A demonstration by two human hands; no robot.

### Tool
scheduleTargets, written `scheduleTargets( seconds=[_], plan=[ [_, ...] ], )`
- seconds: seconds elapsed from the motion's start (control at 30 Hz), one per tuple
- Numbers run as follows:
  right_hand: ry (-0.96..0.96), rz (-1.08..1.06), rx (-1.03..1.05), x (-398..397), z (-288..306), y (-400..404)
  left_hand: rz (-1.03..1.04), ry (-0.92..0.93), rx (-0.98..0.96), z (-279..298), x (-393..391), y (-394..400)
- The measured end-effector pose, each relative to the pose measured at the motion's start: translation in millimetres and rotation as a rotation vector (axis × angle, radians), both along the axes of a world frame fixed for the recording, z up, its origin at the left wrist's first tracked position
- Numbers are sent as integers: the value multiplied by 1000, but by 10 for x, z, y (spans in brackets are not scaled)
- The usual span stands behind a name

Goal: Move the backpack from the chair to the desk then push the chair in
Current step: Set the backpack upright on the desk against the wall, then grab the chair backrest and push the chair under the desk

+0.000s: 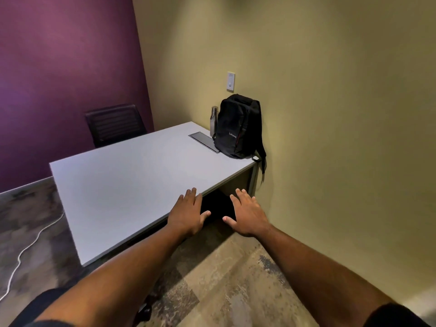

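A black backpack (238,128) stands upright on the far right corner of the grey desk (122,185), leaning against the yellow wall, one strap hanging over the desk's edge. My left hand (188,212) is stretched out flat with fingers apart, over the desk's near edge. My right hand (247,214) is also flat and spread, hovering in front of the dark gap under the desk. Neither hand holds anything. A dark shape (218,206) sits under the desk between my hands; I cannot tell whether it is a chair. A black chair (115,123) stands behind the desk.
A metal water bottle (213,120) stands beside the backpack, left of it. A recessed cable hatch (204,141) lies in the desk top. A white cable (30,249) runs over the carpet at the left. A wall plate (230,81) is above the backpack.
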State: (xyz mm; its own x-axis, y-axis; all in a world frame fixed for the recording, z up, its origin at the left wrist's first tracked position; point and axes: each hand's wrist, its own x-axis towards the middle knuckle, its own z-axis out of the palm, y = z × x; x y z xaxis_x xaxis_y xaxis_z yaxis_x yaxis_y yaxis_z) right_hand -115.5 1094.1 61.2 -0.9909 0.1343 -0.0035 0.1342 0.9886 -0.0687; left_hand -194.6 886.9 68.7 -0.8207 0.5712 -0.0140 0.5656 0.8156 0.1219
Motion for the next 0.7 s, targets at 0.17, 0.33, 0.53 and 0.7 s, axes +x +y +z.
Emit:
scheduleTargets(
  seconds=[0.17, 0.33, 0.53, 0.7],
  plan=[
    [-10, -103, 14, 385, -64, -552, -112, -14, -44, 60, 409, -553],
    [-2, -151, 11, 866, -181, -1166, -118, -54, -132, 29, 722, -1264],
    [-26, -160, 24, 1520, -300, -1790, -132, -68, -190, -73, 1051, -1925],
    [-30, -132, 53, 1900, -230, -2197, -157, -25, -213, -57, 1414, -2328]
  ],
)
